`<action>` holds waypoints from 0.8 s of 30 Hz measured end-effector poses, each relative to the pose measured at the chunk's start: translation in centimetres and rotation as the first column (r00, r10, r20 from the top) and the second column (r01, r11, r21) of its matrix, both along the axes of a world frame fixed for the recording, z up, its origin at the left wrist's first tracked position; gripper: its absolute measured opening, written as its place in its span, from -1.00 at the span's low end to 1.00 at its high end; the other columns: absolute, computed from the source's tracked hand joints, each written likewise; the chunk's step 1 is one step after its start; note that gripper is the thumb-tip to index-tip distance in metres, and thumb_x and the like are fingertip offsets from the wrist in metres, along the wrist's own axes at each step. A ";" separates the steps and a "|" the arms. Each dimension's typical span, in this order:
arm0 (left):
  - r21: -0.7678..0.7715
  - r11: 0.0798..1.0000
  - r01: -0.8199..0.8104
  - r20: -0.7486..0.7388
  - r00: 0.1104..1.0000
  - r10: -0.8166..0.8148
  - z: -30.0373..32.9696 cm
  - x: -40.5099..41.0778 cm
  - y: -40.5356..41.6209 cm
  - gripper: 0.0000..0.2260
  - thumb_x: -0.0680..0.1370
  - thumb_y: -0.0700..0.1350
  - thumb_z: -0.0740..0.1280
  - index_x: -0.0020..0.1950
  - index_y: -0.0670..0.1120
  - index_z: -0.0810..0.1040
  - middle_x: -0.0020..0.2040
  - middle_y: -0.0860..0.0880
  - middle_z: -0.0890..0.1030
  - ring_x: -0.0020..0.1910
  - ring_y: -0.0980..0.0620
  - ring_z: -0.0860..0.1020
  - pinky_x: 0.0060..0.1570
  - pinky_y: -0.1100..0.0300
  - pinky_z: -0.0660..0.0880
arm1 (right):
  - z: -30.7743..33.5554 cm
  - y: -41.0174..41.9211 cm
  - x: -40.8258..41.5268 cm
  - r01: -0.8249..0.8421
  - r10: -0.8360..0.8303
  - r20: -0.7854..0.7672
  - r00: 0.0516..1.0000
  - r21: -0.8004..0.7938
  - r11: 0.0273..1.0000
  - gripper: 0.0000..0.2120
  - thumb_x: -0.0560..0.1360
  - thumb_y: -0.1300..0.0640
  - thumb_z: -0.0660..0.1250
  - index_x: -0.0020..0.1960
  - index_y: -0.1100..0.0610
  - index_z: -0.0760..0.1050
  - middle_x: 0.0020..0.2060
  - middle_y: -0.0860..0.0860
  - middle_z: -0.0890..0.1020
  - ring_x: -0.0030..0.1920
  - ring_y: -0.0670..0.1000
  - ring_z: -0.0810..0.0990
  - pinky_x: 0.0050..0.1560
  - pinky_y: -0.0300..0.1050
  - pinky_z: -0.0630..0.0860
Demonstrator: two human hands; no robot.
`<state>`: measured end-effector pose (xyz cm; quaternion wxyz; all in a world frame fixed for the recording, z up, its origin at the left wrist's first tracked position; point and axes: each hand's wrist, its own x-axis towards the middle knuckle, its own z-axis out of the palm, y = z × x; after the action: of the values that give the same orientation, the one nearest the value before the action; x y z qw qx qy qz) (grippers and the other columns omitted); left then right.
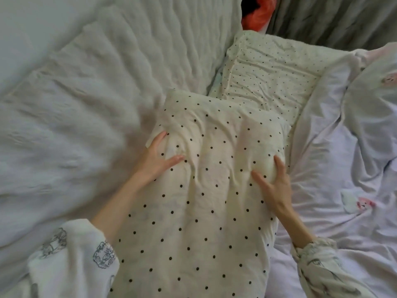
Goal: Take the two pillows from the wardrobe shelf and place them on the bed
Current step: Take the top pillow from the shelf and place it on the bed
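A cream pillow with black dots (204,201) fills the middle of the view, lying lengthwise toward me. My left hand (158,157) grips its left edge, with the thumb on top and the fingers curled round the side. My right hand (276,183) presses on its right side with the fingers spread. A second dotted pillow (268,74) lies flat on the bed beyond it, at the upper right, touching the first pillow's far end. The bed's pale lilac sheet (322,160) shows to the right.
A thick white quilted cover (90,87) is bunched over the left half. A pale duvet with pink prints (373,87) lies at the far right. A grey curtain (335,18) hangs at the top right, with something orange-red (257,14) beside it.
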<state>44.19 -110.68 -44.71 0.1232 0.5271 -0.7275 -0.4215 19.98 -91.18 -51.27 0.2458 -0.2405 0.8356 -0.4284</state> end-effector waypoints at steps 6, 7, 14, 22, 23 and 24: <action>0.037 0.998 0.058 0.059 0.996 -0.061 -7.6 -2.7 -5.4 -0.26 0.37 0.17 0.43 0.46 0.12 0.18 0.49 0.07 0.22 0.42 0.07 0.23 0.32 0.16 0.22 | -7.3 -3.3 -1.4 0.054 -0.057 0.059 0.997 0.051 0.997 -0.25 0.37 -0.13 0.41 0.44 -0.12 0.11 0.36 0.07 0.33 0.34 0.07 0.30 0.26 -0.04 0.25; 0.062 0.997 0.056 0.044 0.997 -0.058 -9.1 -2.7 -5.5 -0.29 0.40 0.12 0.43 0.47 0.09 0.19 0.49 0.07 0.22 0.41 0.13 0.22 0.28 0.23 0.20 | -8.6 -3.4 -1.3 0.050 -0.055 0.073 0.996 0.077 0.996 -0.25 0.38 -0.13 0.40 0.45 -0.11 0.10 0.37 0.08 0.32 0.35 0.06 0.29 0.26 -0.05 0.23; 0.248 0.967 -0.050 0.122 0.992 0.020 -17.3 -2.1 -7.6 -0.27 0.39 0.20 0.39 0.47 0.15 0.13 0.48 0.10 0.24 0.39 0.12 0.28 0.34 0.15 0.24 | -15.2 -3.3 -2.2 -0.090 0.053 0.127 0.991 0.305 0.948 -0.22 0.42 -0.19 0.32 0.48 -0.10 -0.02 0.40 0.14 0.28 0.38 0.13 0.21 0.28 -0.01 0.18; 0.346 0.938 -0.013 -0.038 0.999 0.028 -16.9 -6.4 -11.6 -0.12 0.31 0.09 0.50 0.50 0.03 0.09 0.39 0.10 0.35 0.26 0.13 0.40 0.21 0.22 0.36 | -13.5 -6.4 -3.4 -0.002 -0.044 0.261 0.964 0.176 0.984 -0.11 0.41 -0.19 0.34 0.51 -0.04 -0.15 0.47 0.09 0.15 0.45 0.06 0.10 0.27 -0.12 0.10; 0.297 0.955 0.012 -0.056 0.998 0.005 -16.3 -6.8 -11.8 -0.13 0.30 0.08 0.51 0.49 0.05 0.12 0.37 0.13 0.36 0.25 0.16 0.40 0.17 0.28 0.36 | -13.1 -6.8 -3.3 0.010 -0.062 0.282 0.957 0.183 0.983 -0.10 0.39 -0.22 0.34 0.51 -0.06 -0.14 0.46 0.10 0.14 0.45 0.07 0.12 0.26 -0.10 0.12; 0.238 0.971 0.034 -0.065 0.998 -0.019 -15.6 -7.2 -12.2 -0.14 0.30 0.09 0.51 0.48 0.07 0.14 0.37 0.16 0.35 0.26 0.19 0.39 0.14 0.34 0.35 | -12.7 -7.1 -3.2 0.018 -0.075 0.297 0.952 0.189 0.982 -0.08 0.36 -0.26 0.34 0.51 -0.08 -0.14 0.47 0.09 0.13 0.44 0.09 0.12 0.27 -0.07 0.15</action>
<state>37.03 -122.85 -60.30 0.0762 0.5150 -0.6743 -0.5237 16.80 -98.26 -63.96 0.3816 -0.1284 0.8296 -0.3868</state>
